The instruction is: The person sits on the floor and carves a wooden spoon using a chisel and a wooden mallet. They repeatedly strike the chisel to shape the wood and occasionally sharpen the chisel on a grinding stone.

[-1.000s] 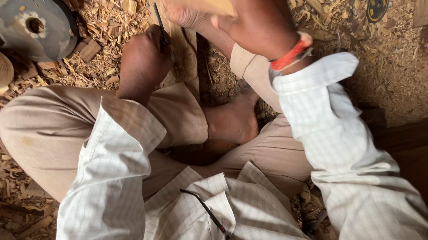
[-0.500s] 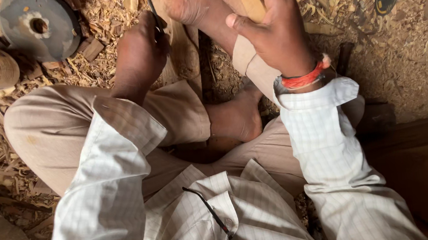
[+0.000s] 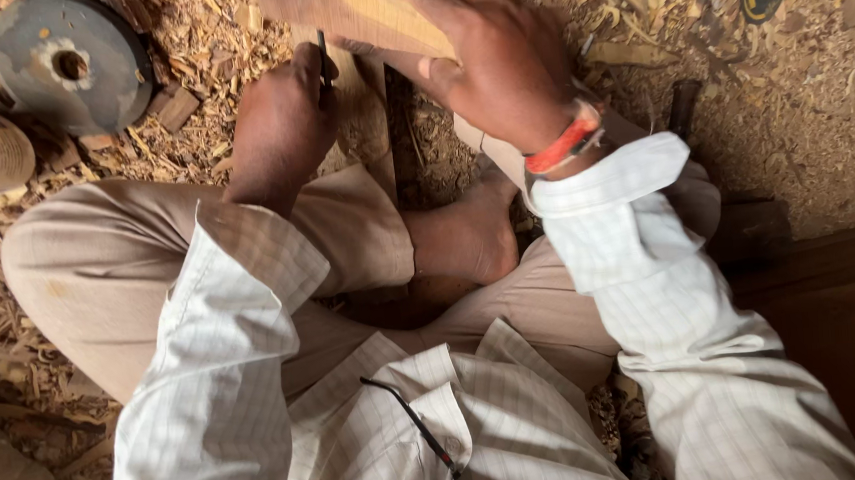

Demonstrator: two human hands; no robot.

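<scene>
In the head view, a carving step appears to be in hand: a pale wooden block [image 3: 362, 14] is steadied near the top edge by the right hand [image 3: 496, 65], fingers spread over it. A thin dark tool [image 3: 322, 52] is gripped in the closed left hand [image 3: 284, 120]. The next cut calls for firm bracing. Shavings [image 3: 203, 45] cover the floor.

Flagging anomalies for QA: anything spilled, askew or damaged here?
Wood shavings litter the whole floor around the grey disc. The left hand grips a thin dark tool; the right hand holds a wooden piece. Nothing looks broken.
</scene>
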